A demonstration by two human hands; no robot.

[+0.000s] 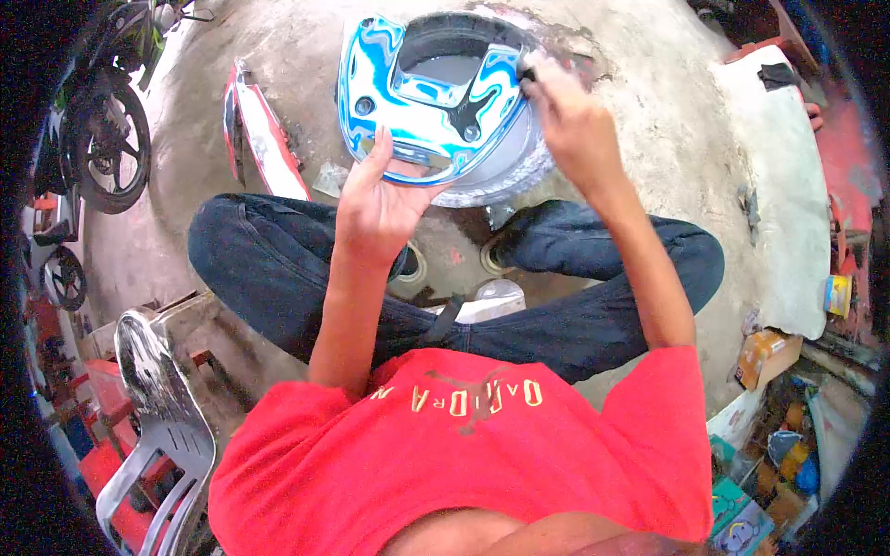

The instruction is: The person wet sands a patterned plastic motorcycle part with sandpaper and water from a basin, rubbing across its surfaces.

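A glossy blue-and-white panel (417, 125) with a wide U-shaped cutout is tilted up over a round basin (505, 181) that holds greyish water. My left hand (382, 208) grips the panel's lower edge, thumb on the front face and fingers underneath. At the panel's upper right arm, my right hand (567, 107) is closed and slightly blurred by motion. Something small and dark shows at its fingertips, too unclear to name. The basin's near side is partly hidden behind the panel.
A red-and-white fairing panel (264, 139) lies on the concrete floor at left. Beyond it stands a motorcycle, its black wheel (116, 139) showing. A grey plastic chair (171, 417) is at lower left. On the right are a white sheet (779, 195) and a cardboard box (769, 360).
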